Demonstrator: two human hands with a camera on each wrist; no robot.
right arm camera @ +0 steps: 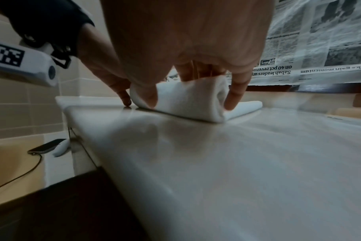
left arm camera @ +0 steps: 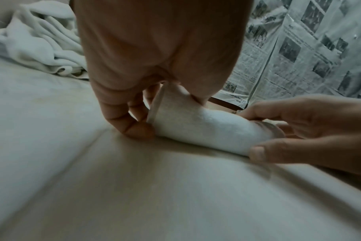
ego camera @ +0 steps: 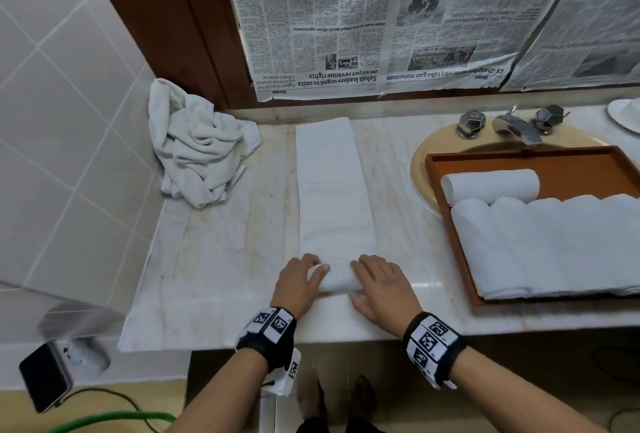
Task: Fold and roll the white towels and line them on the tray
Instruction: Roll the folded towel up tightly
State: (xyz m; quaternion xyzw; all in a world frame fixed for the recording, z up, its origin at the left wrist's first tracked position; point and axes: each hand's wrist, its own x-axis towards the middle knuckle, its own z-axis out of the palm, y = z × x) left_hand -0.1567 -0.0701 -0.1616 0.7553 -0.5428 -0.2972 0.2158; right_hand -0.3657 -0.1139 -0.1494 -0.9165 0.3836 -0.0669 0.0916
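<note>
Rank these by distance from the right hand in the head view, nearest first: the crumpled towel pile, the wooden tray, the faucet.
From the right hand:
1. Wooden tray, just to its right.
2. Faucet, far right at the sink's back.
3. Crumpled towel pile, far left corner.

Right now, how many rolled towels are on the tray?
6 rolled towels: one crosswise at the tray's back, five side by side in front. The picture's edge cuts the row; more may be hidden.
</note>
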